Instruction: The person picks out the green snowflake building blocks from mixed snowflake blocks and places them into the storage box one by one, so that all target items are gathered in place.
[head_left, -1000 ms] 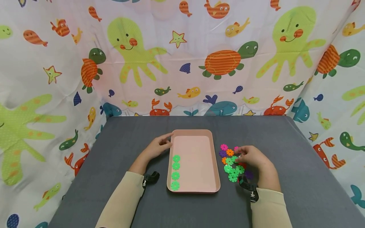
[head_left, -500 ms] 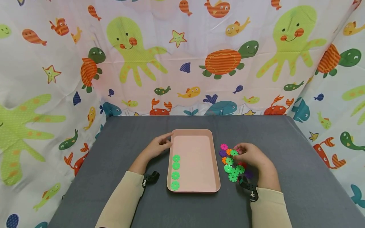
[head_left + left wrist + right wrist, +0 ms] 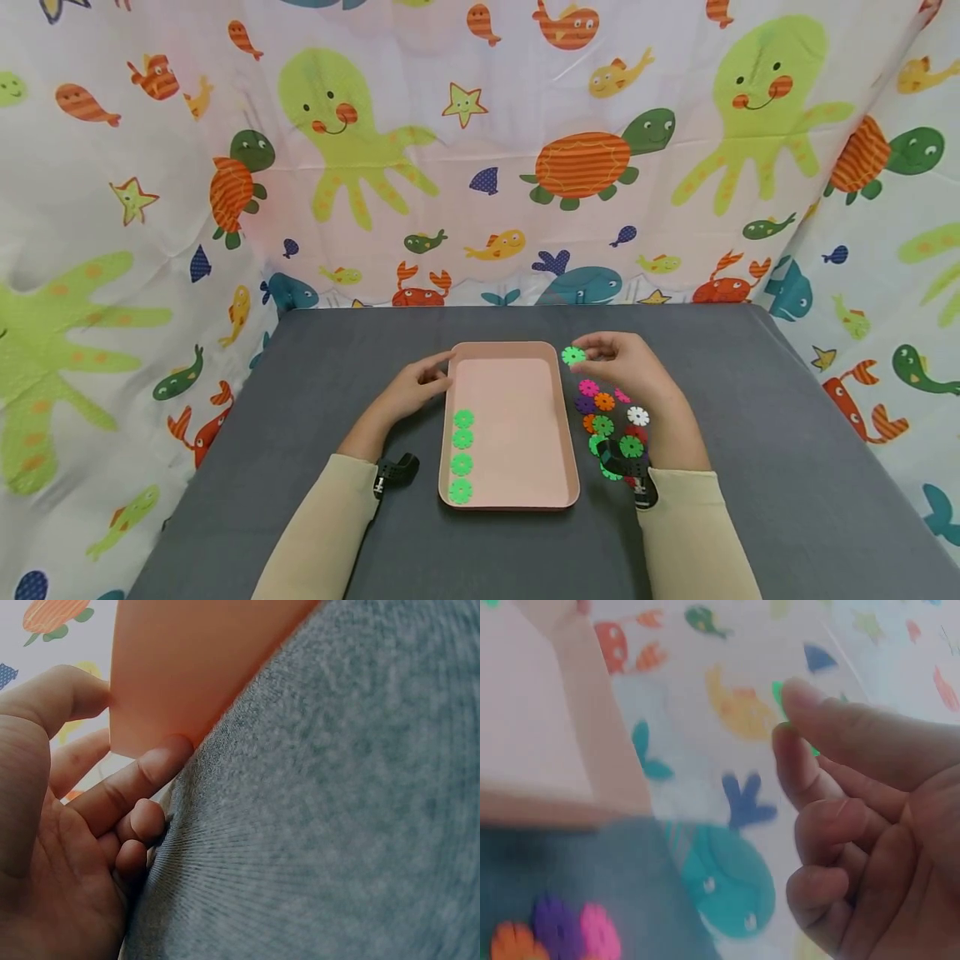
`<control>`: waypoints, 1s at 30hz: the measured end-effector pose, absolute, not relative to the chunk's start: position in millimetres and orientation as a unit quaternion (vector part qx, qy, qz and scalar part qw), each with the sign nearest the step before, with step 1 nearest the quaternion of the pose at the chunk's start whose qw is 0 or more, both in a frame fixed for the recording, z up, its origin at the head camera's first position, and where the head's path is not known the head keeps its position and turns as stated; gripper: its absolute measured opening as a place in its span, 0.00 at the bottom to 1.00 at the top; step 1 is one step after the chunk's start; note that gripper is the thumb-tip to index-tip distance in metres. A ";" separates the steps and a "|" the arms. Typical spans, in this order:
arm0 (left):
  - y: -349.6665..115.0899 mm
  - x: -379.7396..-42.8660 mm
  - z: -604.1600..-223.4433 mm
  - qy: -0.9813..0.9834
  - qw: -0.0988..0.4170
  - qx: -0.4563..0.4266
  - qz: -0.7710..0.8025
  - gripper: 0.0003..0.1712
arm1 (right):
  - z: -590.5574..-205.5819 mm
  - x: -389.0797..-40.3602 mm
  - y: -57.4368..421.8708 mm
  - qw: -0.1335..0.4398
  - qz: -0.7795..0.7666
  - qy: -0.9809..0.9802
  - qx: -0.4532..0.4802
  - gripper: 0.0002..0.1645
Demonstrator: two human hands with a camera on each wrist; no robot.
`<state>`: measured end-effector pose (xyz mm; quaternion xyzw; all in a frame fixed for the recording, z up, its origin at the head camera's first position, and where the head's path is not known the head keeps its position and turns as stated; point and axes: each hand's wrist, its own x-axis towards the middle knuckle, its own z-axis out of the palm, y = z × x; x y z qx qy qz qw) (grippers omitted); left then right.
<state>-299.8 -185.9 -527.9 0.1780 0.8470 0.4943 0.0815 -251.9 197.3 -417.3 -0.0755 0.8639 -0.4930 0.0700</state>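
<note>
A white cloth (image 3: pixel 517 179) printed with sea animals hung behind and to both sides of a grey table (image 3: pixel 480 558). At the far left, a beige sleeve ended at a black wrist strap. The left hand (image 3: pixel 408 387) rested at the tray's left edge, thumb and forefinger spread against its side. In the left wrist view, fingertips touched the tray wall; the outer fingers were loosely bent, and none was wrapped round the tray.

The tray (image 3: pixel 517 433) was pink, shallow and flat on the table. Four green discs (image 3: pixel 461 464) formed a column along its left side, in the lower half, the top two closest together.

Just outside the tray's upper right corner, another green disc (image 3: pixel 573 356) was pinched between the right thumb and forefinger, clear of the table. In the right wrist view, only slivers of it showed between the tips.

Near the tray's right side lay the loose discs (image 3: pixel 603 402): pink, purple, orange, green, red and white. A black strap hid some; no count could be taken. The right hand (image 3: pixel 618 362) was above the upper end of this group, remaining fingers curled inward. A second beige sleeve stood at far right.
</note>
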 end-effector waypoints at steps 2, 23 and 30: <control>-187.1 -299.3 -528.5 0.848 0.081 0.175 0.494 0.33 | -412.5 -258.7 183.0 0.066 -0.492 0.864 -0.086 0.26; -187.2 -301.0 -529.9 0.831 0.091 0.190 0.514 0.34 | -457.6 -300.1 75.0 0.147 -0.471 0.855 -0.159 0.20; -189.3 -300.3 -528.8 0.833 0.088 0.187 0.513 0.33 | -468.9 -296.9 54.9 0.150 -0.435 0.872 -0.166 0.18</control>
